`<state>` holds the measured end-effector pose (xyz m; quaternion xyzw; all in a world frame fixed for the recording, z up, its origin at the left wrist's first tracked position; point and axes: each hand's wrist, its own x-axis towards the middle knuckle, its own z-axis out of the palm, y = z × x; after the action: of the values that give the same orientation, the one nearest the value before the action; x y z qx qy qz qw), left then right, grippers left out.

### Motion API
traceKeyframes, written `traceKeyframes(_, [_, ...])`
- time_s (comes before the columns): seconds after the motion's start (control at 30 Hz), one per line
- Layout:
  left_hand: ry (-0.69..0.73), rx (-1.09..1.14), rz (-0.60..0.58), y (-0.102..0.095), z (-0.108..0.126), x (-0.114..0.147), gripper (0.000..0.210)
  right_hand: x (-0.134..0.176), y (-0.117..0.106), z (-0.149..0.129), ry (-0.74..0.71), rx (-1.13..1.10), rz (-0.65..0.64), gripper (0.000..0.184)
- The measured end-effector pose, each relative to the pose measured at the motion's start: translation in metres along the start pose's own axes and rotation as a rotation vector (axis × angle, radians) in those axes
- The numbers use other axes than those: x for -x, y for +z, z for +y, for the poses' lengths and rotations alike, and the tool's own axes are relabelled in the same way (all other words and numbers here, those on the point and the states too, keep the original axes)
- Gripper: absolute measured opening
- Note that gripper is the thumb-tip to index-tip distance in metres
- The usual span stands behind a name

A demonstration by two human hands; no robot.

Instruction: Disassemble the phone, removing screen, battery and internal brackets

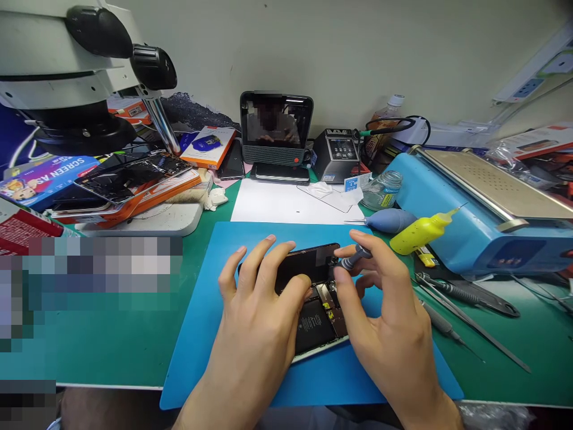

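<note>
An opened smartphone [316, 322] lies on the blue mat [197, 334], its battery and inner parts exposed. Its dark screen [295, 266] is tilted up along the far side. My left hand [259, 310] holds this screen, fingers reaching over its upper edge and thumb on the near face. My right hand [389, 310] pinches a short dark screwdriver [356, 258] between fingers and thumb, close to the screen's right end. Where the screwdriver's tip touches is hidden by my fingertips.
A microscope [76, 77] overhangs the left, near stacked phones and boxes [134, 185]. On the right are a blue hot plate [474, 227], a yellow bottle [421, 233], an air blower [389, 220] and tweezers [474, 322]. A display [277, 125] stands behind.
</note>
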<state>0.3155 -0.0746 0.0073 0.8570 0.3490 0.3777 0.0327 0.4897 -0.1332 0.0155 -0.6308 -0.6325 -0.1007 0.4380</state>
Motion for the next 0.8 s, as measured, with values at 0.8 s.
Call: traceKeyframes(0.8, [0.014, 0.006, 0.003, -0.0007, -0.0055, 0.0001, 0.016, 0.0091, -0.0008, -0.0046, 0.22, -0.434, 0.03, 0.056])
